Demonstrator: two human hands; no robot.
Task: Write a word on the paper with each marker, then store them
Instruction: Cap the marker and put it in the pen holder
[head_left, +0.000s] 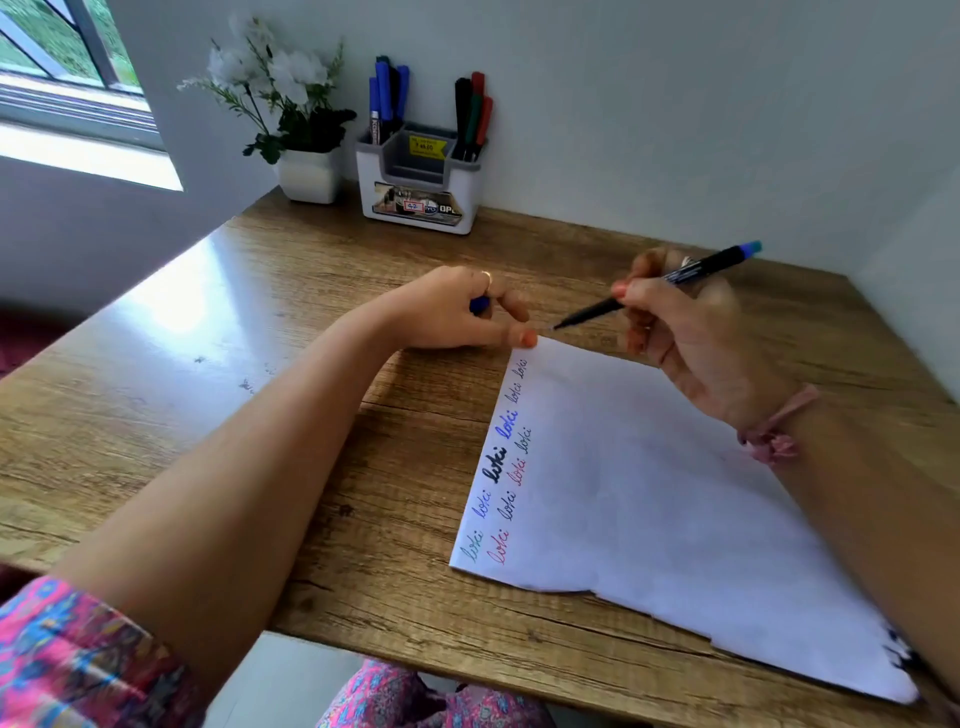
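Gripping a marker (660, 283), right hand (691, 338) hovers above paper (649, 493).

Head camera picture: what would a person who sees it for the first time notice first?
First the right hand, near the middle, holding an uncapped pen with its tip just above the top corner of the white paper. Next, the word "loki" repeated in several colours along the paper's left edge. The left hand rests at that corner with a blue cap in its grip.

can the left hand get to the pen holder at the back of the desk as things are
Probably yes. The bare desk lies open between the left hand and the pen holder. But that hand already holds a blue cap, so it is not free.
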